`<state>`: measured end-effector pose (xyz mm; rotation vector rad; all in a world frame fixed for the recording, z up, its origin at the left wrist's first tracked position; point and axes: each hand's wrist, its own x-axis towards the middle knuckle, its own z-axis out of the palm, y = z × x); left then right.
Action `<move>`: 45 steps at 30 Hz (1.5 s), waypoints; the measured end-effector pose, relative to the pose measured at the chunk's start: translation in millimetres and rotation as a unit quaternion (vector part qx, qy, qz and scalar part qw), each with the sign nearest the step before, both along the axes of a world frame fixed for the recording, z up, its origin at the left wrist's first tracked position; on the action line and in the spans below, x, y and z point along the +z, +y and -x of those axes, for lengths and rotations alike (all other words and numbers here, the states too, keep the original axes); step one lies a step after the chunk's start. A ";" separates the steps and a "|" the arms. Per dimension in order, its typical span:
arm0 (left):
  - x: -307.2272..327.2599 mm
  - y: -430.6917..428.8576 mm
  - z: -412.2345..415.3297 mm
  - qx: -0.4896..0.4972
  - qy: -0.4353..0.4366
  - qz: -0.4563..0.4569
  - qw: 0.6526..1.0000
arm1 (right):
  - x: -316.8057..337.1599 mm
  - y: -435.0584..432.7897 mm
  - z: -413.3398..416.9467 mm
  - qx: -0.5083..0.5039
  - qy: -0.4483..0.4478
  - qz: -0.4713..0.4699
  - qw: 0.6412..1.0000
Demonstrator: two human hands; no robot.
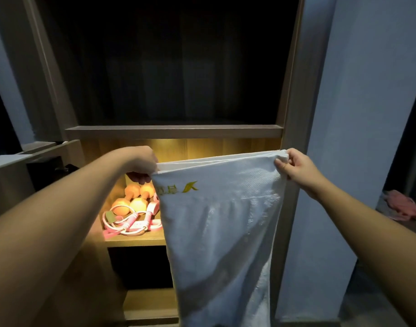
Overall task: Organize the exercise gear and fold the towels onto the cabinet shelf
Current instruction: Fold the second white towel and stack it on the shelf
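A white towel [221,232] with a yellow-green logo hangs doubled over in front of the cabinet. My left hand [141,165] pinches its upper left corner and my right hand [296,165] pinches its upper right corner, stretching the top edge level. On the lit shelf [133,240] behind the towel lie pink dumbbells [131,199] and a pink jump rope [129,224], partly hidden by the cloth.
A wooden shelf board [174,132] runs just above my hands, with a dark compartment over it. A grey-blue wall panel [343,138] stands on the right. Pink cloth [402,205] lies on a surface at the far right. A low ledge [37,149] sits at left.
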<state>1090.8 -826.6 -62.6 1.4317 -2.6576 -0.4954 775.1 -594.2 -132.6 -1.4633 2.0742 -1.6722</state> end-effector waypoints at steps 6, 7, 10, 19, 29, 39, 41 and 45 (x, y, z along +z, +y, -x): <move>-14.2 7.2 -12.8 -0.088 0.079 0.042 0.992 | -0.5 1.3 -0.6 0.010 -0.062 0.028 0.998; -19.2 11.5 -15.1 -0.105 0.077 0.055 0.990 | -0.3 0.4 -2.5 0.012 -0.064 0.028 0.998; -35.4 23.8 -21.7 -0.173 0.078 0.082 0.978 | 1.3 -3.7 -6.8 0.015 -0.066 0.029 0.997; -58.0 24.7 -28.5 -0.230 0.146 0.092 0.958 | 10.1 -3.0 -5.8 0.017 -0.081 0.026 0.996; -69.2 9.1 -49.9 -0.248 -0.022 0.183 0.951 | 3.0 -9.8 -6.2 -0.005 -0.100 0.028 0.995; -72.6 18.7 -28.4 -0.164 0.426 0.088 0.885 | 8.9 -14.0 -9.7 -0.015 -0.105 0.100 0.989; -72.1 24.4 -15.1 -0.108 0.522 0.038 0.845 | 9.0 -18.6 -16.4 -0.018 -0.093 0.116 0.989; -72.7 31.4 10.3 0.114 0.543 0.064 0.829 | 2.7 -30.9 -35.9 -0.054 -0.058 0.125 0.989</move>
